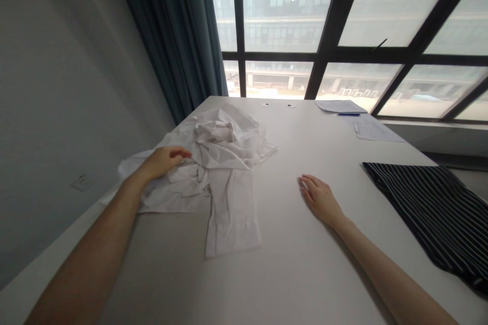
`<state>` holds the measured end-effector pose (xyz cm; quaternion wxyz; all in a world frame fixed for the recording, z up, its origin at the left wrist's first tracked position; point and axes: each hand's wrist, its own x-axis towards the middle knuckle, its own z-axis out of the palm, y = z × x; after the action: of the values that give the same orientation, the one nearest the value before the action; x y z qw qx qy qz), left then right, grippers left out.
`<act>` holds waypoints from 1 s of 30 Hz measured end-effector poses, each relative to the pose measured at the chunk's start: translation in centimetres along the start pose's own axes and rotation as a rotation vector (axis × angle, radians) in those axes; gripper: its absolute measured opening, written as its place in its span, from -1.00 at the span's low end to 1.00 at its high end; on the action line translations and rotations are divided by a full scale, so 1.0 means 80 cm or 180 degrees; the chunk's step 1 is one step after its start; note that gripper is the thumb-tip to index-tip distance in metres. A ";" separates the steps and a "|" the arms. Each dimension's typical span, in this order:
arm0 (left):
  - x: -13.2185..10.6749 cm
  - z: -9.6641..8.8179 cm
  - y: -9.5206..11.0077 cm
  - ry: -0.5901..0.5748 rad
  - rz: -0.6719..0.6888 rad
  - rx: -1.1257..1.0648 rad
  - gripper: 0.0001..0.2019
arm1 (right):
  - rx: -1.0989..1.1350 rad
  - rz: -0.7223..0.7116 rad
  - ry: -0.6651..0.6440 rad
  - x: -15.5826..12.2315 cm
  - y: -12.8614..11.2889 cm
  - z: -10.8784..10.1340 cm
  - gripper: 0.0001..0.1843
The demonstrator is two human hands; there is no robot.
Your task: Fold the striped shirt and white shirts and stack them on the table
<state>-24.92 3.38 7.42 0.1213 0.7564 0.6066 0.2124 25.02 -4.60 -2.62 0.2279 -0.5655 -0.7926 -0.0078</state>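
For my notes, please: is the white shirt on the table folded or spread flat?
Neither: the white shirt lies crumpled in a heap on the table, with only one sleeve lying flat.

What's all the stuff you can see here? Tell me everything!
Shirt: one, white, crumpled on the table
Striped cloth: one, black and white, right side of the table
Papers: two, white, far end of the table
Pen: one, blue, beside the papers
Table: one, pale grey, under everything
Curtain: one, dark teal, left of the window
Window: one, black frames, behind the table
Wall socket: one, white, on the left wall
Left hand: one, on the shirt
Right hand: one, on the table, apart from the shirt
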 end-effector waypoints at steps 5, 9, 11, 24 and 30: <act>0.061 0.031 0.060 0.1069 0.0187 0.0273 -0.28 | 0.0011 -0.0010 0.0005 0.000 0.003 0.002 -0.59; 0.101 0.058 0.080 0.1228 -0.0070 0.0141 -0.41 | 0.0006 0.0001 0.0000 0.000 0.002 0.001 -0.59; 0.109 0.062 0.087 0.1331 -0.0192 -0.0051 -0.62 | 0.0015 -0.0002 -0.0004 0.001 0.001 0.000 -0.59; 0.034 0.100 0.239 0.1324 0.0958 -0.1390 -0.78 | 0.1455 0.0180 0.0707 0.019 -0.018 -0.033 -0.59; -0.009 0.118 0.293 -0.0307 0.1797 -0.1563 -0.80 | 0.2437 0.0350 0.0919 0.044 -0.067 -0.096 -0.56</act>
<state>-0.31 -2.11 9.35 0.2642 0.8514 0.2989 0.3406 22.04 -5.46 6.87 0.5308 -0.4745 -0.6667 0.2206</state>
